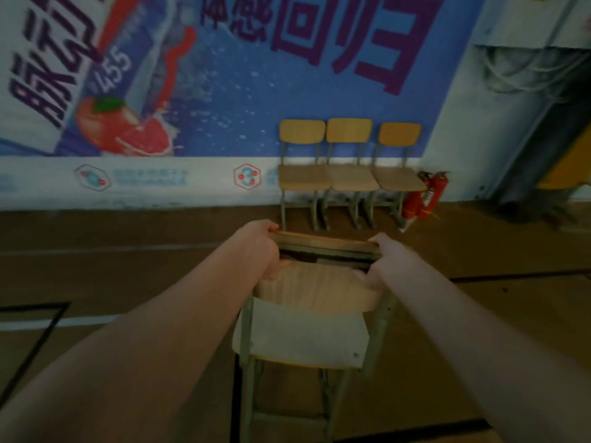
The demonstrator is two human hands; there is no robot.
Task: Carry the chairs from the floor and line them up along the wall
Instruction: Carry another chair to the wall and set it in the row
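A wooden chair [307, 334] with grey metal legs hangs in front of me, lifted off the floor, its backrest toward me. My left hand [263, 247] grips the left edge of its seat. My right hand [383, 260] grips the right edge. Ahead, three matching chairs stand side by side against the wall: the left one [303, 177], the middle one [351, 177] and the right one [398, 179], all facing me. The held chair is in line with the left one, a short way in front of the row.
A large blue banner [256, 91] covers the wall. Red fire extinguishers [425, 196] stand right of the row of chairs. A dark doorway or frame [543, 139] is at the far right. The wooden floor [128, 251] stretches left along the wall.
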